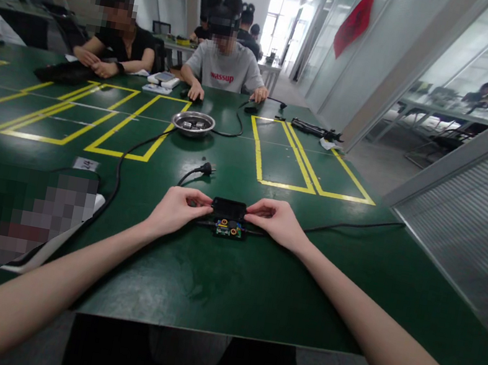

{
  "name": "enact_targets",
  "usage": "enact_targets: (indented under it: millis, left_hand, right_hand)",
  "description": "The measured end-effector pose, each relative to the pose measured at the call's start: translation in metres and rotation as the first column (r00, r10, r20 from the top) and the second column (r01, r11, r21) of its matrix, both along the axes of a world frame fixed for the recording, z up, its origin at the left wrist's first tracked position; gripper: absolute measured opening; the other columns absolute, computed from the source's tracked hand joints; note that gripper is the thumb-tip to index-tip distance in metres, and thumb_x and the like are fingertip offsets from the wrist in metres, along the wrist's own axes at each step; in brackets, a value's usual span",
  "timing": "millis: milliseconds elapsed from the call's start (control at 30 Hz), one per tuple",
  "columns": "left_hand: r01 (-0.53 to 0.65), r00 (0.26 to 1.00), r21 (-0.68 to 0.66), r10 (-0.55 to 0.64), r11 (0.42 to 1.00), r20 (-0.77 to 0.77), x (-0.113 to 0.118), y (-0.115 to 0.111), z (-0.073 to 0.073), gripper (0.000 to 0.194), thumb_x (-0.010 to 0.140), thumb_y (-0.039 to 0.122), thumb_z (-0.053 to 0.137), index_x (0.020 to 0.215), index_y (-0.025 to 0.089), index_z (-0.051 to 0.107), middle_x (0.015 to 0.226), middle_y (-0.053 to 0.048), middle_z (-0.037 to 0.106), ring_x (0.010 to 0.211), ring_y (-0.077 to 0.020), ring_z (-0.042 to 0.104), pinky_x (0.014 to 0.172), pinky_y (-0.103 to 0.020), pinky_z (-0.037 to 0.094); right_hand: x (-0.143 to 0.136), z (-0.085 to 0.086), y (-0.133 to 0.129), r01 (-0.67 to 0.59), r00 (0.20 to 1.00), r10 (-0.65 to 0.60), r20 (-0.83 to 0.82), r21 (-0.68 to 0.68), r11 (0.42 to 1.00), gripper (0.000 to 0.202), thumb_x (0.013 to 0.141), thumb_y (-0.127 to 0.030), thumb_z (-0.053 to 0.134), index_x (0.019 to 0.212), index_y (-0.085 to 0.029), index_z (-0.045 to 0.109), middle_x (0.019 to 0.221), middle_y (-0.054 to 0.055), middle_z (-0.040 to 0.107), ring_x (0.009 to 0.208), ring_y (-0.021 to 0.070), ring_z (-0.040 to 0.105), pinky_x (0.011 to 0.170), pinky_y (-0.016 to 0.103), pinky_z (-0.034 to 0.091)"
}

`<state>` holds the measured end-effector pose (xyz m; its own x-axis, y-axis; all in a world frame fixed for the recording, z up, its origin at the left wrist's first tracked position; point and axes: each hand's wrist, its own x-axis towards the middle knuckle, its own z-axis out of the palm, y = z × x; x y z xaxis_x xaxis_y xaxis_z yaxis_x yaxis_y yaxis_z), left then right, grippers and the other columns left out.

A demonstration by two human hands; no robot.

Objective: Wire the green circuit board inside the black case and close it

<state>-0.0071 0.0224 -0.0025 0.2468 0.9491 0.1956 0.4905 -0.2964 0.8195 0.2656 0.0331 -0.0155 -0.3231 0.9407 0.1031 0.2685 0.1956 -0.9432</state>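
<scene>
A black plastic cover (228, 209) is held up between my two hands, just beyond an open adapter case. My left hand (180, 209) pinches its left edge and my right hand (275, 222) pinches its right edge. Below the cover, the open case with a circuit board (229, 229) lies on the green table, showing orange ring-shaped coils and green and blue parts. Cables leave the case on both sides, partly hidden by my hands. A black plug (206, 169) rests on the table beyond my left hand.
A metal bowl (193, 124) with small parts stands farther back. Yellow tape (285, 186) marks rectangles on the green table (188, 286). A white power strip or tray, partly blurred, lies at left beside a black cable (118, 176). Several people sit across the table.
</scene>
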Motion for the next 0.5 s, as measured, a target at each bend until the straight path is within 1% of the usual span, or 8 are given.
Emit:
enact_targets:
  millis: [100,233,367,500]
  left_hand:
    - [-0.003,1.0,0.048,0.003,0.999,0.009,0.0018,-0.0028,0.001,0.017,0.08,0.029,0.076,0.089,0.018,0.084,0.079,-0.003,0.08,0.068,-0.0168,0.066,0.067,-0.028,0.049]
    - [0.009,1.0,0.085,-0.009,0.996,0.002,0.002,-0.0046,0.0009,0.015,0.081,0.03,0.076,0.087,0.018,0.084,0.077,-0.002,0.08,0.069,-0.0171,0.066,0.069,-0.028,0.05]
    - [0.021,1.0,0.104,-0.022,0.994,0.003,0.0016,-0.0045,0.0,0.016,0.081,0.031,0.075,0.085,0.018,0.082,0.073,-0.002,0.078,0.068,-0.0166,0.065,0.068,-0.029,0.05]
    - [0.051,0.999,0.113,-0.052,0.992,0.008,0.0019,-0.0049,0.0004,0.016,0.082,0.032,0.074,0.084,0.017,0.081,0.072,-0.002,0.076,0.068,-0.016,0.064,0.069,-0.029,0.05]
  right_hand:
    - [0.0005,-0.0014,0.0005,0.004,0.996,-0.011,-0.086,-0.077,0.997,0.025,0.067,-0.035,0.088,0.081,-0.018,0.076,0.078,0.005,0.078,0.076,0.0215,0.076,0.076,0.036,0.063]
    - [0.0012,-0.0005,0.0003,-0.007,0.993,-0.007,-0.117,-0.121,0.993,0.027,0.066,-0.034,0.089,0.08,-0.018,0.073,0.072,0.004,0.077,0.072,0.0207,0.077,0.071,0.034,0.063]
    - [0.0018,0.0004,0.0,-0.032,0.994,0.019,-0.107,-0.121,0.992,0.03,0.065,-0.035,0.09,0.081,-0.018,0.072,0.07,0.002,0.076,0.065,0.0185,0.074,0.064,0.031,0.061]
    - [0.0019,-0.0009,0.0003,-0.026,0.994,0.016,-0.109,-0.087,0.996,0.031,0.067,-0.04,0.089,0.079,-0.018,0.07,0.08,0.004,0.078,0.067,0.0174,0.074,0.063,0.03,0.06]
